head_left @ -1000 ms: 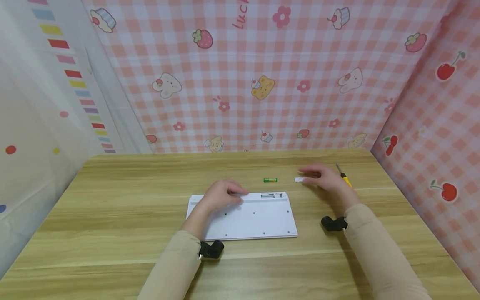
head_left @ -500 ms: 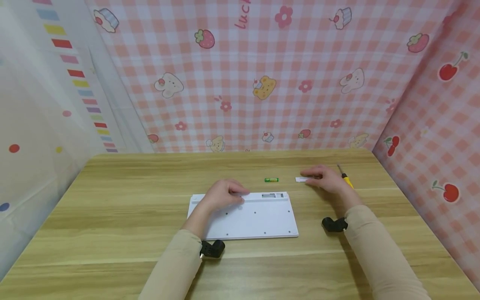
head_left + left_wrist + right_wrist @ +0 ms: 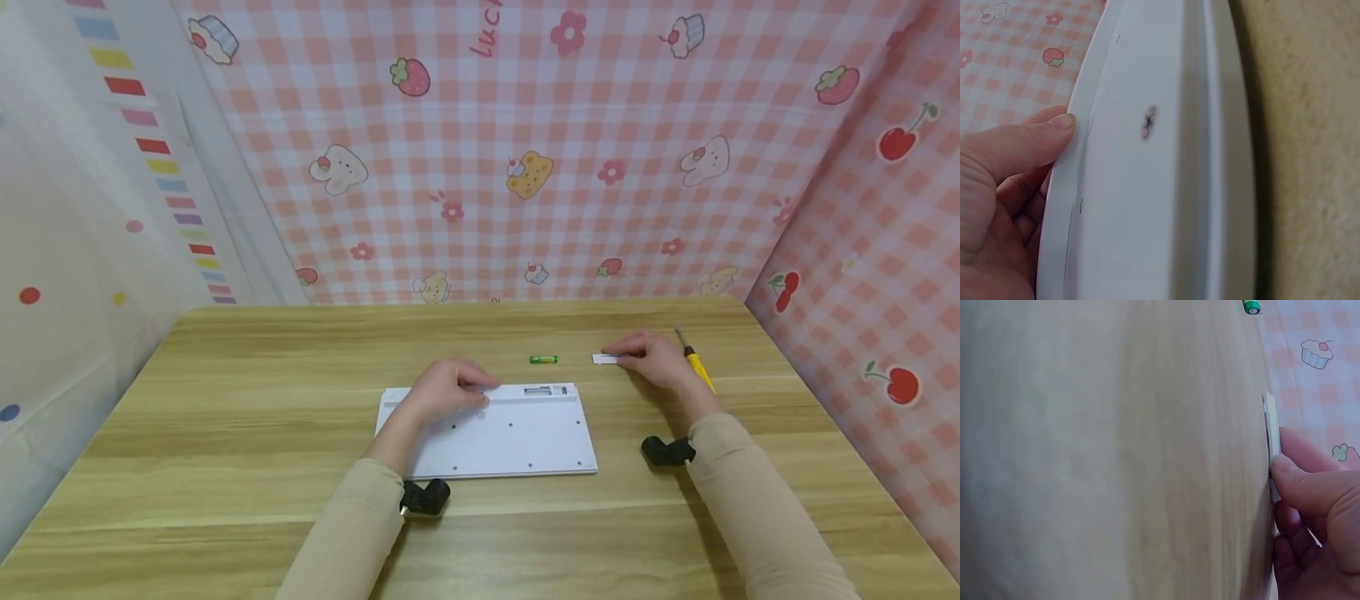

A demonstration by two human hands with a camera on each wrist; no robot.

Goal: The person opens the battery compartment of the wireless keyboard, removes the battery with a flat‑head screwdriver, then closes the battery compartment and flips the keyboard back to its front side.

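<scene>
A white keyboard (image 3: 517, 442) lies underside up on the wooden table, small screws dotting its back. Its battery slot (image 3: 537, 391) is uncovered near the far right corner. My left hand (image 3: 444, 390) grips the keyboard's far edge; the left wrist view has the thumb on top and the fingers behind that edge. Farther right, my right hand (image 3: 656, 360) pinches a small flat white cover (image 3: 604, 359) between thumb and fingers, at or just above the tabletop. A green battery (image 3: 543, 360) lies between the keyboard and the back of the table.
To the right of my right hand lies a screwdriver (image 3: 700, 369) with a yellow handle, its shaft pointing away. Checked pink cloth (image 3: 480, 208) hangs behind the table and along its right side. Black wrist cameras (image 3: 425, 497) sit on both sleeves.
My right hand has drawn in slightly over the white cover, its fingers now closer together on it. More of the screwdriver's handle shows. The left hand and keyboard stay put.
</scene>
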